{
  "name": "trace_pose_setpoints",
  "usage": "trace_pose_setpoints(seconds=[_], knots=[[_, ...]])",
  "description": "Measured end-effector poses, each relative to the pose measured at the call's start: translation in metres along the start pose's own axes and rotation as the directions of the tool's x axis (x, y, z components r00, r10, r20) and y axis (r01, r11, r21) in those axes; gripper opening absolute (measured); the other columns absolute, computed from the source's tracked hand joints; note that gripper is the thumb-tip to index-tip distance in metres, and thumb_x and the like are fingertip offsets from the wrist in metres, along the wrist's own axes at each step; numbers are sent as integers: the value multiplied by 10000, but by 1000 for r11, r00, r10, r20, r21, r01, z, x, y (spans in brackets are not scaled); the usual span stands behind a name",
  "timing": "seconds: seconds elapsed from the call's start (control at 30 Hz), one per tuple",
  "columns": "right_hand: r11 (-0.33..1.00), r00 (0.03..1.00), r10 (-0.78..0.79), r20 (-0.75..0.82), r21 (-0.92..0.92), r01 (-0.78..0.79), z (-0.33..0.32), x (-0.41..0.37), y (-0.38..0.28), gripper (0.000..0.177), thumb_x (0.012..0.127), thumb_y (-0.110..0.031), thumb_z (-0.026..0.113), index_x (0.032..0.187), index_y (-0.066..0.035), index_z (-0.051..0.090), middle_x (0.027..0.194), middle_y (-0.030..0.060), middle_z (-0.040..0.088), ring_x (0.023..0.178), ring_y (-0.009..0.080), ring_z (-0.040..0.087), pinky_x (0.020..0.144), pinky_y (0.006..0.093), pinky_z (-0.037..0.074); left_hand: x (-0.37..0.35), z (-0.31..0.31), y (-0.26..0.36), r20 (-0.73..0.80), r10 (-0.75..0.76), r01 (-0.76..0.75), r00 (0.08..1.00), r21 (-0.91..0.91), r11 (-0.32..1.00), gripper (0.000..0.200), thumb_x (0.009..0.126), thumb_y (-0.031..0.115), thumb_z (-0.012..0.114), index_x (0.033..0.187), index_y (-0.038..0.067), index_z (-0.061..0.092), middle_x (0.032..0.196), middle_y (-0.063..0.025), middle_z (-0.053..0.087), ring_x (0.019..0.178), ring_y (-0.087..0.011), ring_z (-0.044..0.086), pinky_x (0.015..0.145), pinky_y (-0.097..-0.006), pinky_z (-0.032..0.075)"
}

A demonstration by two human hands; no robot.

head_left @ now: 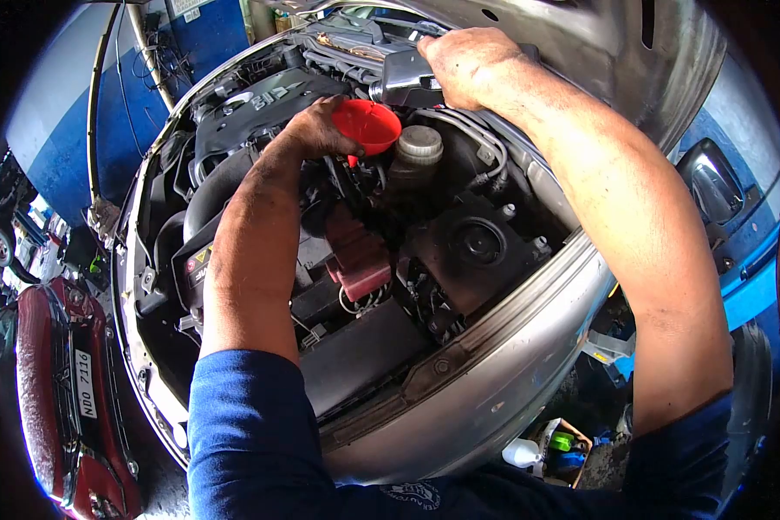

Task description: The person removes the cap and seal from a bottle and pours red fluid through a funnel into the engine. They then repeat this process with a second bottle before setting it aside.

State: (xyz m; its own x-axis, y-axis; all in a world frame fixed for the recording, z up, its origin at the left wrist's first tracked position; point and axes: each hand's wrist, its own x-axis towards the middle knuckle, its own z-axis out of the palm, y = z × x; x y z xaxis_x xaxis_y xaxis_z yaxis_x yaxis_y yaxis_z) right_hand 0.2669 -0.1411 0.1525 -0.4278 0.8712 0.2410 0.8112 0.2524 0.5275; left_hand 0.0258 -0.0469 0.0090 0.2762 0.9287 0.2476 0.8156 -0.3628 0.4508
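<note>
My left hand (321, 127) is closed on the rim of a red funnel (371, 130), which it holds over the engine bay beside a reservoir with a round, pale cap (420, 146). Up and to the right, my right hand (475, 65) grips a dark grey bottle (405, 78). The bottle is tipped on its side, its mouth pointing left and lying just above the funnel's far rim in this view. My palm and fingers hide the bottle's right end. Below the funnel, its spout goes down among dark hoses.
A black engine cover (260, 104) lies left of my left hand. Nearer me are a red fuse-box cover (360, 264) and a black strut-tower cover (472, 251). The raised hood (598, 43) hangs above my right arm. A dark red car (74, 407) stands at the left.
</note>
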Motion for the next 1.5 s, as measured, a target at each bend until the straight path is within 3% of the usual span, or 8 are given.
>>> trace_pose_setpoints(seconds=[0.07,0.4,0.5,0.6,1.03,1.13,1.27,1.5], knots=[[1000,1000,1,8,12,-1,-1,0,0,614,846,-47,680,1438,-50,516,1173,199,715,1112,343,697,898,463,588,1,3,-2,-61,2,-3,998,-27,1000,1081,475,359,938,1426,30,545,1347,-174,600,1264,-293,581,1089,-401,472],[1000,998,9,69,-17,-8,7,5,-4,730,801,-245,836,1418,-22,518,1195,194,699,1165,317,671,948,445,570,3,7,-7,-111,17,-17,994,2,1000,1105,456,353,935,1435,35,533,1364,-168,598,1264,-301,584,1100,-405,469],[999,996,-36,-80,7,37,23,12,-5,546,775,-123,792,1290,-41,632,1219,143,715,1127,276,702,880,440,606,4,6,-6,-74,-3,1,997,-30,1000,1087,457,336,933,1424,34,538,1350,-167,602,1252,-295,592,1080,-400,491],[997,985,-54,-163,-55,46,28,9,-10,554,768,-122,801,1293,-49,637,1326,141,648,1210,283,650,941,430,582,3,5,-5,-41,-15,12,999,-60,998,1052,464,322,931,1404,37,553,1333,-160,609,1239,-285,599,1049,-392,515],[998,995,-55,-87,-49,50,24,15,-16,579,758,-87,819,1309,-79,641,1334,132,637,1227,284,640,958,434,576,2,6,-5,-79,8,-6,997,23,1000,1096,472,379,924,1441,57,526,1399,-176,570,1305,-306,553,1116,-402,452],[993,994,-86,-64,-83,81,23,14,-15,529,810,-151,781,1293,-30,599,1316,164,619,1237,303,616,999,438,546,1,6,-4,-90,4,-4,996,1,1000,1112,467,380,925,1451,60,518,1405,-174,566,1309,-306,550,1117,-402,451],[992,984,-109,-143,-86,97,26,15,-16,472,831,-137,752,1274,-52,609,1285,146,628,1215,290,626,962,436,556,-9,-8,18,30,-41,43,999,-65,997,1130,465,380,928,1459,48,507,1405,-181,562,1308,-308,550,1119,-401,450],[984,971,-134,-197,-142,107,23,15,-21,439,896,-157,689,1320,-88,601,1272,104,624,1249,259,590,983,449,506,-2,-1,3,-13,-9,9,1000,5,1000,1204,470,440,923,1498,20,457,1466,-226,512,1350,-328,527,1127,-392,452]])
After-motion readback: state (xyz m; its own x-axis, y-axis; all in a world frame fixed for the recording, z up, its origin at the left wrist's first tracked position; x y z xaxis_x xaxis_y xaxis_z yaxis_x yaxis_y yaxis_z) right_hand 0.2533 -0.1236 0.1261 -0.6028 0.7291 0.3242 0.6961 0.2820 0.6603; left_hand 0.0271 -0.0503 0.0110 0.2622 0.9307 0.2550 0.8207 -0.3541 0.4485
